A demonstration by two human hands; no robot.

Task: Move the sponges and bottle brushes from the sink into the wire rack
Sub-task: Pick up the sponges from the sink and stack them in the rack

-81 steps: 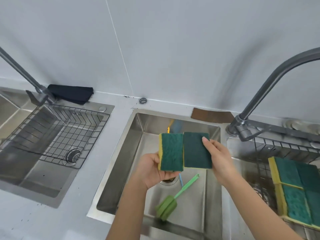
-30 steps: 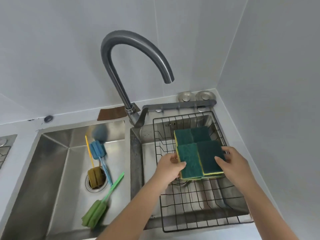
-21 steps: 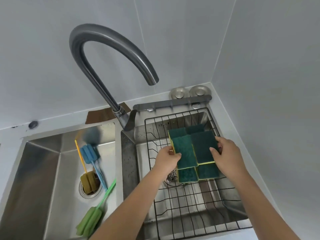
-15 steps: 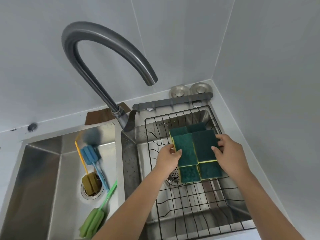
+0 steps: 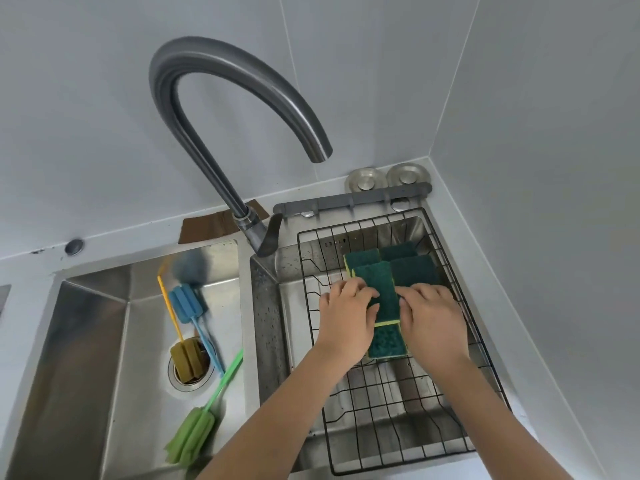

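Note:
Several green-topped yellow sponges lie stacked in the black wire rack [image 5: 485, 344] over the right basin. My left hand [image 5: 344, 315] lies on the top left sponge [image 5: 375, 284], fingers curled over its near edge. My right hand [image 5: 433, 318] covers the near part of the top right sponge [image 5: 414, 271]. Under them a lower sponge [image 5: 388, 342] sticks out toward me, and two more [image 5: 362, 258] show behind. In the left sink [image 5: 86, 341] lie three bottle brushes: a blue one [image 5: 188, 303], an olive one [image 5: 187, 360] on the drain and a green one [image 5: 190, 439].
A tall curved faucet [image 5: 207, 140] arches between the two basins, its spout above the rack's back left. A grey hook rail [image 5: 353, 200] and two metal caps sit behind the rack. A wall runs close along the rack's right side.
I carried two sponges from the left sink to the rack and laid them on the stack. My hands slid from the sponges' sides onto their tops, closer together.

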